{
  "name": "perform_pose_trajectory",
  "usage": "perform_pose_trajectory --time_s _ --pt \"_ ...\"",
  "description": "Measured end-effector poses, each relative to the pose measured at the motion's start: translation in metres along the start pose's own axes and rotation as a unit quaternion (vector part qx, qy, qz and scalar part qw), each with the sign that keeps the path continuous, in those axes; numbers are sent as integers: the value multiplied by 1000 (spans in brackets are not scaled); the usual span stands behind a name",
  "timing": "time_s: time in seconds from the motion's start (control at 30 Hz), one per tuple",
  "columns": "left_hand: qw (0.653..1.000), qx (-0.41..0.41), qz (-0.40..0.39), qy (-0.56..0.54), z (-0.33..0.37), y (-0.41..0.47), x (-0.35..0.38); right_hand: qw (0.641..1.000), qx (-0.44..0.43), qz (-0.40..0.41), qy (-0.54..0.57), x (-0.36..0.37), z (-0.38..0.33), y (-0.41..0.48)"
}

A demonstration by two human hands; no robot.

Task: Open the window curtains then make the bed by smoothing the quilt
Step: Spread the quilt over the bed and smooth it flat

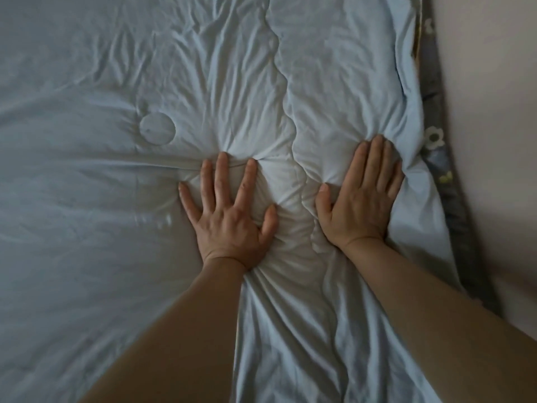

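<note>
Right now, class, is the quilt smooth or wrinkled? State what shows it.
Wrinkled. The quilt lies spread out, but creases fan out around the left hand and right hand, both pressing flat on it.

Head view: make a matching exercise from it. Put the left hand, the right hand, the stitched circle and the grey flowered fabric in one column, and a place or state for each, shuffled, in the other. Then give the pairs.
1. left hand
2. right hand
3. stitched circle
4. grey flowered fabric

A. runs along the wall at the right
B. fingers spread, pressing the quilt left of the wavy seam
C. fingers together, flat on the quilt right of the seam
D. sewn into the quilt, up and left of both hands

Pairs: 1-B, 2-C, 3-D, 4-A
</note>
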State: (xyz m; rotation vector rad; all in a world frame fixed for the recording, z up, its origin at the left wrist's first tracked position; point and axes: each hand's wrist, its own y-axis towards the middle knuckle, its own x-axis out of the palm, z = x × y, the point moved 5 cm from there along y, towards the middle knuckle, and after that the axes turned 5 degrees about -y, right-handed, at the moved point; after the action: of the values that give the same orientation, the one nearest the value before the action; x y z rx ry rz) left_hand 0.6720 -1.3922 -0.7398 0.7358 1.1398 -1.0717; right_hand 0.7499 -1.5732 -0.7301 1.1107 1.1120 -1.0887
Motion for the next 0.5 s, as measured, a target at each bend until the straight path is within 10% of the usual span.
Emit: perform_pose_trajectory --time_s 0.5 --pt "1000 13 24 -3 -1 -3 4 1000 1 11 3 6 -1 2"
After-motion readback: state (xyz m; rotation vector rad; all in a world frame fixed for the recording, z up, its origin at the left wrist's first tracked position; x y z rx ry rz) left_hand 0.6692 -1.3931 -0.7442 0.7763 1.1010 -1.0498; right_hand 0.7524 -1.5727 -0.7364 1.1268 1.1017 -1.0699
